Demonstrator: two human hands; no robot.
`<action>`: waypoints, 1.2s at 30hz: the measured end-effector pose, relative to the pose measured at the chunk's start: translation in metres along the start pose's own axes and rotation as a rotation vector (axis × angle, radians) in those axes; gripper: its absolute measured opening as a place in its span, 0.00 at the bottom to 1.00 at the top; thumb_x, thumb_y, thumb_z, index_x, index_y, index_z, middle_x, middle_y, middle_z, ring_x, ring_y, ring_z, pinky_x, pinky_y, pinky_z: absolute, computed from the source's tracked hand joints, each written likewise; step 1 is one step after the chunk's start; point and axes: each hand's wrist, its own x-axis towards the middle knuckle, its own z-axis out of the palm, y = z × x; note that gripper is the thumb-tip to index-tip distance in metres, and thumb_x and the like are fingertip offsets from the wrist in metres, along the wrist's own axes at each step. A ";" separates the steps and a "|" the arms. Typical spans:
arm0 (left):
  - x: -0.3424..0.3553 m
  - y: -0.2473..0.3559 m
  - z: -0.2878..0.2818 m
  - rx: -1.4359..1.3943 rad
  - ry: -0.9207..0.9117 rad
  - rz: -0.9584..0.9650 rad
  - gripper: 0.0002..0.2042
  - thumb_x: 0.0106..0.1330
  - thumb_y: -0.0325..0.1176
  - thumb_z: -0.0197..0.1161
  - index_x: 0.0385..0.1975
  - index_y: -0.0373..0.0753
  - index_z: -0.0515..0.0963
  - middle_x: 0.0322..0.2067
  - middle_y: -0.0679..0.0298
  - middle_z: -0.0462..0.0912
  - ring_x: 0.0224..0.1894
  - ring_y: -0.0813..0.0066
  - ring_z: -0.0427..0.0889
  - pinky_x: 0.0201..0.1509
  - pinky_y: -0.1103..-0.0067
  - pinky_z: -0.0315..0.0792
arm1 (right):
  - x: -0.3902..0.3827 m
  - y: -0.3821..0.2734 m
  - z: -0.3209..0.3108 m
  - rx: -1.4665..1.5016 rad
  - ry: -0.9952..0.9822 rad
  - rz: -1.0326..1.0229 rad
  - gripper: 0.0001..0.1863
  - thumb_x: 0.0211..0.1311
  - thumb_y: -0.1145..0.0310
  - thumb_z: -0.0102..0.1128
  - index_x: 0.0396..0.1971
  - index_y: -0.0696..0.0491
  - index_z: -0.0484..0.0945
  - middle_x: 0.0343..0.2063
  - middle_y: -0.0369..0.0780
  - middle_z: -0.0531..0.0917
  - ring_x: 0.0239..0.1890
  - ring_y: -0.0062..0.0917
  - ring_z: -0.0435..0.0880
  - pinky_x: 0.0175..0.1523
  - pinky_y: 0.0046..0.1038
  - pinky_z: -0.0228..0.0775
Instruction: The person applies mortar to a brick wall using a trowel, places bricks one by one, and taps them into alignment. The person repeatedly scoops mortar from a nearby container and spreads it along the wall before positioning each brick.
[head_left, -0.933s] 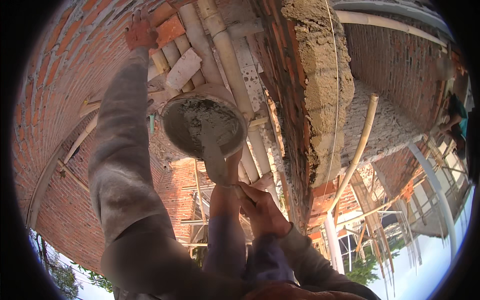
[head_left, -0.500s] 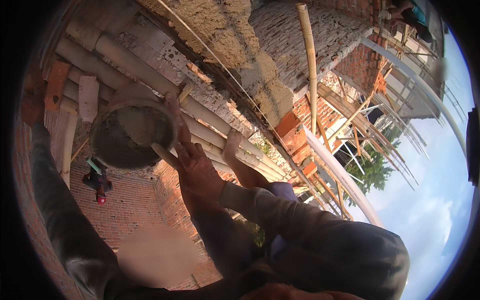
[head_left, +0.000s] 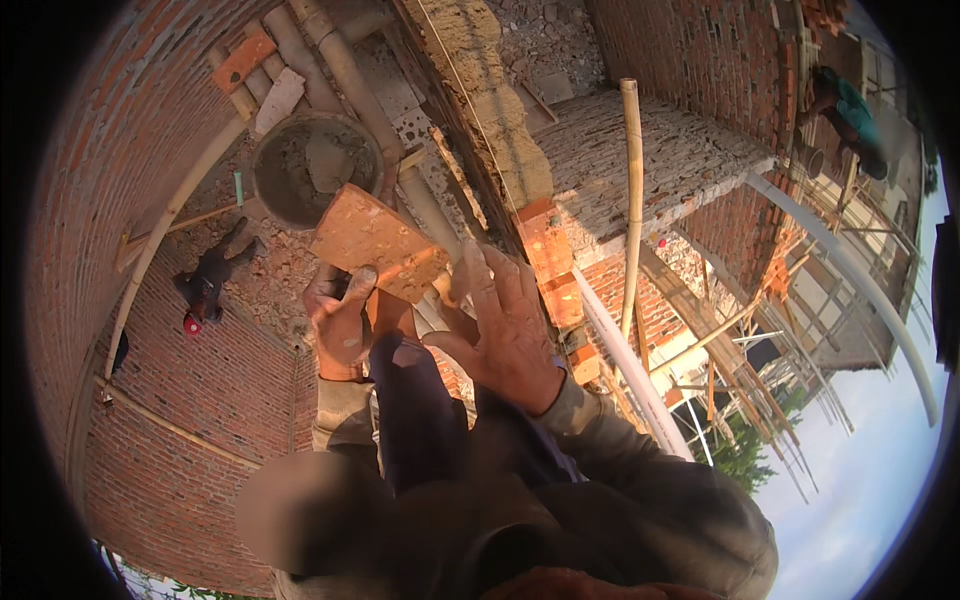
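Observation:
My left hand (head_left: pixel 343 318) grips an orange brick (head_left: pixel 378 240) by its near left edge, with the thumb on top. The brick is tilted over my legs. Just right of it my right hand (head_left: pixel 505 325) is open, palm down and fingers apart, holding nothing. Beyond the brick stands a round bucket (head_left: pixel 268 185) with grey wet mortar inside. A mortar-grey shape (head_left: pixel 328 163), perhaps a trowel blade, lies in it; any handle is hidden behind the brick. On the wall edge to the right sit several laid bricks (head_left: pixel 545 240) beside a taut string (head_left: pixel 465 95).
Bamboo poles (head_left: pixel 335 55) carry the bucket, a loose orange brick (head_left: pixel 244 62) and a paler brick (head_left: pixel 279 101). An upright bamboo pole (head_left: pixel 630 190) and a white pipe (head_left: pixel 635 370) stand right. One person (head_left: pixel 215 280) is far below; another (head_left: pixel 850 120) works upper right.
My right hand has let go of the wooden handle in the bucket and moved right. My left hand has come back from the far left with a brick. The view has shifted.

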 end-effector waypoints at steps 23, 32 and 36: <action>0.046 -0.188 0.067 -0.255 0.123 0.079 0.22 0.78 0.32 0.64 0.69 0.30 0.75 0.53 0.59 0.86 0.50 0.76 0.84 0.51 0.79 0.83 | 0.084 0.199 -0.006 -0.375 0.176 -0.209 0.49 0.52 0.53 0.85 0.76 0.47 0.74 0.39 0.43 0.80 0.45 0.36 0.80 0.49 0.40 0.76; 0.099 -0.159 0.095 -0.106 -0.139 0.093 0.33 0.71 0.39 0.72 0.72 0.28 0.72 0.61 0.53 0.84 0.59 0.70 0.84 0.63 0.74 0.78 | 0.103 0.207 0.041 -0.478 0.219 -0.225 0.52 0.49 0.42 0.84 0.75 0.40 0.74 0.42 0.42 0.78 0.49 0.37 0.78 0.47 0.39 0.79; 0.110 -0.155 0.112 0.026 -0.093 0.110 0.33 0.67 0.36 0.73 0.70 0.27 0.75 0.57 0.52 0.87 0.56 0.68 0.85 0.61 0.75 0.78 | 0.109 0.210 0.049 -0.496 0.306 -0.313 0.49 0.50 0.40 0.83 0.73 0.45 0.78 0.39 0.41 0.77 0.46 0.36 0.76 0.44 0.39 0.79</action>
